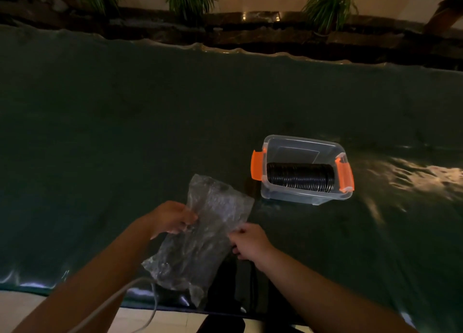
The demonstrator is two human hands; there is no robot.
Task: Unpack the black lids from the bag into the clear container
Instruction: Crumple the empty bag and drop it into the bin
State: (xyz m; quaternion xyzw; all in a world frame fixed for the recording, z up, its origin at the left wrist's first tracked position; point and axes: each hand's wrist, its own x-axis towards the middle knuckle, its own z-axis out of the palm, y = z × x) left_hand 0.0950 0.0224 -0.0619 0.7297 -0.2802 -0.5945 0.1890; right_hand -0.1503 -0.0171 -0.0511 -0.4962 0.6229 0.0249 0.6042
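While both hands grip the bag (200, 230), the main risk looks like a misjudged finish: the film is crinkled and reflective, and a lid hiding in a fold could go unnoticed, though I cannot tell whether any remain inside. The left hand (172, 218) has its fingers curled over the bag's left edge, thumb on top, pinching the film. The right hand (246, 242) pinches the right edge with its fingers pressed together. A slack grip on such slippery plastic could let the bag slide off the near edge of the table (100, 132), which the bag's lower end overhangs.

The bag is thin, clear, wrinkled plastic, long and limp. Up and to the right of the bag, well apart from it, stands the container (304, 195): clear, rectangular, rigid, with orange clasps (347, 174) at both ends. Inside lie the lids (299, 177), a ribbed black roll of discs on edge. The table is covered in dark, glossy, rippled sheeting.
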